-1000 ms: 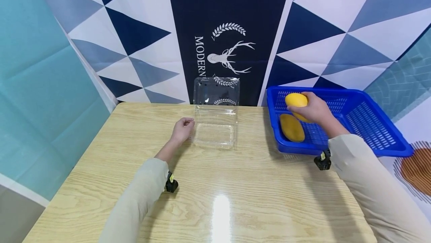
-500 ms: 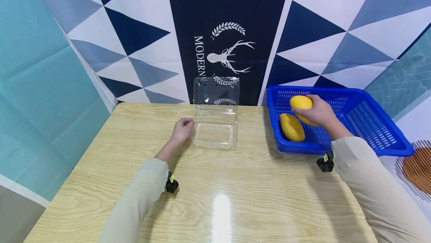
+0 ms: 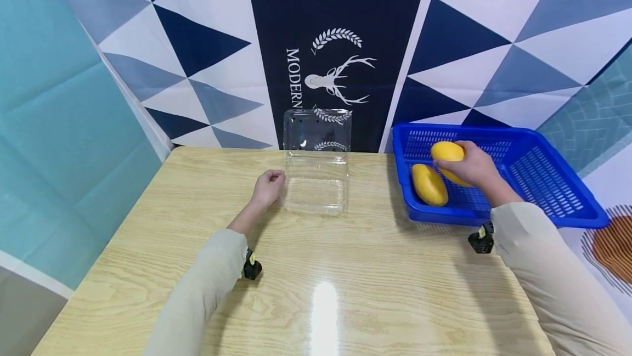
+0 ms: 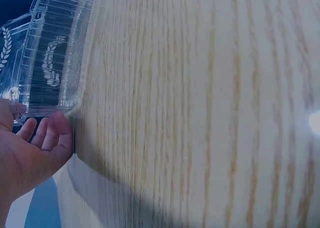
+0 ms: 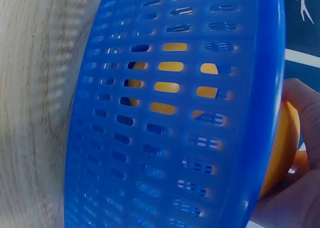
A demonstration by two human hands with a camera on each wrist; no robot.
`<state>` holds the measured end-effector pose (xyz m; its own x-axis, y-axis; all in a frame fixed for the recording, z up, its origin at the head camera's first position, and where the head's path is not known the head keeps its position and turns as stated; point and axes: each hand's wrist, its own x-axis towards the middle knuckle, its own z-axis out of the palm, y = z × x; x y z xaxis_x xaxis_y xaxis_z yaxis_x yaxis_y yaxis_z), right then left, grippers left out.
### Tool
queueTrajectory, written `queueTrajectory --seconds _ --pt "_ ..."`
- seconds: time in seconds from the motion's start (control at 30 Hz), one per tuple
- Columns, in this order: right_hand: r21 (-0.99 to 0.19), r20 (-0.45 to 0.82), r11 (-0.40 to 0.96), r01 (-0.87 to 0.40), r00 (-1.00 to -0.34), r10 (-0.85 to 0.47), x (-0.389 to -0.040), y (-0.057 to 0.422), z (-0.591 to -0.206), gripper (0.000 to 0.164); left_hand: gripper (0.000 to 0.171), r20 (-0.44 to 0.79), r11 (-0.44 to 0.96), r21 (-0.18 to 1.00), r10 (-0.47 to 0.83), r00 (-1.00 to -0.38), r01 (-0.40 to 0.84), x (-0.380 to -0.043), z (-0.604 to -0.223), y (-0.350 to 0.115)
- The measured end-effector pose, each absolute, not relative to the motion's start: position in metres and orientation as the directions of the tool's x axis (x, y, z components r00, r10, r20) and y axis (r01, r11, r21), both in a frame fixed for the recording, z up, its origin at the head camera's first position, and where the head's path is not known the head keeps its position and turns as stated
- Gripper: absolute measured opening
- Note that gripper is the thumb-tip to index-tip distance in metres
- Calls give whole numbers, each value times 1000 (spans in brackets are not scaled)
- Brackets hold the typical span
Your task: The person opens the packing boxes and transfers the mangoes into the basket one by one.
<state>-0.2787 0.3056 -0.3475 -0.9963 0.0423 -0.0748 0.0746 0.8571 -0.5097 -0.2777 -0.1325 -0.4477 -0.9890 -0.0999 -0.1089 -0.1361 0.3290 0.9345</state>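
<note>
A yellow mango (image 3: 447, 151) is gripped by my right hand (image 3: 475, 165) over the blue plastic basket (image 3: 406, 202). Beside it, a second mango (image 3: 429, 185) lies in the basket's left end. From the right wrist, the held mango (image 5: 284, 148) shows past the basket rim, fingers curled round it. A clear plastic clamshell box (image 3: 316, 209) stands at the back middle, its lid (image 3: 316, 128) raised against the wall cloth. At its left edge my left hand (image 3: 268, 187) pinches the rim with curled fingers. The left wrist view shows the fingertips (image 4: 61, 122) right at that rim.
A wood-grain table (image 3: 296, 257) carries the box and the basket, which reaches past the table's right side. Patterned cloth (image 3: 207, 43) hangs close behind, with a teal sheet (image 3: 59, 125) at the left. The basket wall (image 5: 165, 138) is perforated.
My right hand has shifted slightly right with its mango, away from the mango in the basket, which has come out of shadow. My left hand stays at the box.
</note>
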Motion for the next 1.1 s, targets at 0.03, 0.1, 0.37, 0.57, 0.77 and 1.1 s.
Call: queueTrajectory --seconds 0.03,0.1,0.37,0.57,0.77,1.1 --pt "-511 -75 856 76 -996 43 -279 306 -348 95 38 -110 327 935 -100 -989 -137 -278 -447 -133" --pt "-511 -78 856 81 -996 47 -279 307 -348 96 37 -107 331 934 -102 -989 -136 -278 -447 -133" --pt "-508 -86 856 96 -995 60 -279 311 -352 97 38 -94 352 928 -95 -991 -121 -279 -447 -133" --pt "-511 -83 855 93 -995 58 -279 313 -355 95 38 -98 340 932 -92 -991 -123 -278 -447 -133" --pt "-504 -95 856 112 -993 75 -279 316 -359 97 37 -97 355 927 -92 -991 -123 -277 -447 -133" --pt "-492 -108 858 148 -988 109 -280 320 -365 98 37 -91 367 923 -98 -991 -121 -277 -446 -132"
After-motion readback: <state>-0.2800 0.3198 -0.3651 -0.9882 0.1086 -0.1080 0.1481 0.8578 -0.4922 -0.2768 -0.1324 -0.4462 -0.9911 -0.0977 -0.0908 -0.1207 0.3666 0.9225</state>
